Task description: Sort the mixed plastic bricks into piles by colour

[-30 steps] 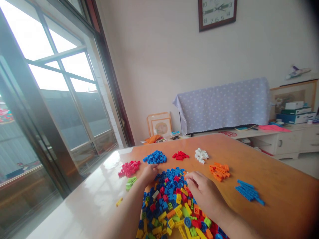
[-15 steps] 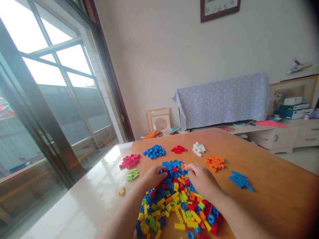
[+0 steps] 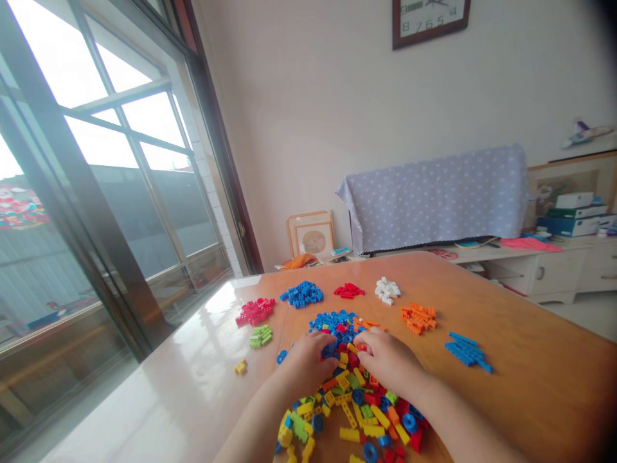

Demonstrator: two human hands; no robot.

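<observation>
A big mixed heap of small toy bricks (image 3: pixel 354 405) in blue, yellow, red, green and orange lies on the wooden table (image 3: pixel 530 386) in front of me. My left hand (image 3: pixel 308 361) rests palm down on the heap's far left part, fingers curled into the bricks. My right hand (image 3: pixel 390 361) lies beside it on the heap's far right part, fingers bent down among red and yellow bricks. What either hand's fingertips hold is hidden. Sorted piles lie beyond: red (image 3: pixel 255 311), blue (image 3: pixel 303 294), small red (image 3: pixel 348 290), white (image 3: pixel 387 289), orange (image 3: pixel 418 317), long blue bars (image 3: pixel 466 351), green (image 3: pixel 261 335).
A lone yellow brick (image 3: pixel 240 366) and a blue ring (image 3: pixel 281 355) lie left of the heap. Large windows (image 3: pixel 110 193) run along the left. A low white cabinet (image 3: pixel 544 270) with a cloth-covered object (image 3: pixel 434 199) stands behind the table. A clock (image 3: pixel 429 19) hangs on the wall.
Both hands have drawn back toward me and closer together on the heap. The left hand moved in from the heap's far left edge. The heap has spread.
</observation>
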